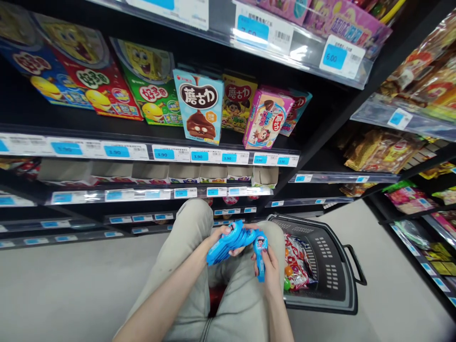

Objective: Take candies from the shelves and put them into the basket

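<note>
Above my lap, my left hand (216,234) is closed around a bundle of blue lollipop-shaped packs (228,244), its thumb on top and its fingertips showing below. My right hand (270,262) grips a single blue lollipop-shaped pack (261,243). A small cartoon picture is on its round head, and its narrow end points down. The two hands are close together, and the single pack's head is right beside the bundle. What the packs contain cannot be seen.
A dark shopping basket (322,223) with red and white candy bags (299,261) stands on the floor at my right. Ahead, a shelf (142,135) bears snack boxes, among them a light blue box (199,107). Below are open cardboard trays (185,172). Bagged snacks (381,149) fill shelves at right.
</note>
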Tool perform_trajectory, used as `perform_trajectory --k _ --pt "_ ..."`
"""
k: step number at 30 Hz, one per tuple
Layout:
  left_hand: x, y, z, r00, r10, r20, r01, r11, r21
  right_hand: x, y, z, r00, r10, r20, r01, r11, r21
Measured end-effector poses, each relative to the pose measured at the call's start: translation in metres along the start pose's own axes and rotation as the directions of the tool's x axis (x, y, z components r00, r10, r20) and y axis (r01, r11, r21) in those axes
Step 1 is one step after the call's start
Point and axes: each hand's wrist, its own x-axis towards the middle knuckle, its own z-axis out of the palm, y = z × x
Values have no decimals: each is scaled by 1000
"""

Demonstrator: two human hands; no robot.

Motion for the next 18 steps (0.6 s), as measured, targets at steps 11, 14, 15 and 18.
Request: perform_trajectory --k 11,14,15,18 --pt "2 -6 0 986 -148 75 158 975 -156 -9 -4 2 995 -18 99 29 994 -109" --pt "4 -9 -3 988 -141 71 153 964 -218 -10 -6 2 992 -16 128 27 996 -89" --pt "5 -10 -5 988 -138 68 150 962 -228 -10 -6 2 991 -12 135 24 996 -84" --pt "6 -13 -9 993 -116 26 119 961 -249 -6 -4 0 990 10 140 2 997 -82"
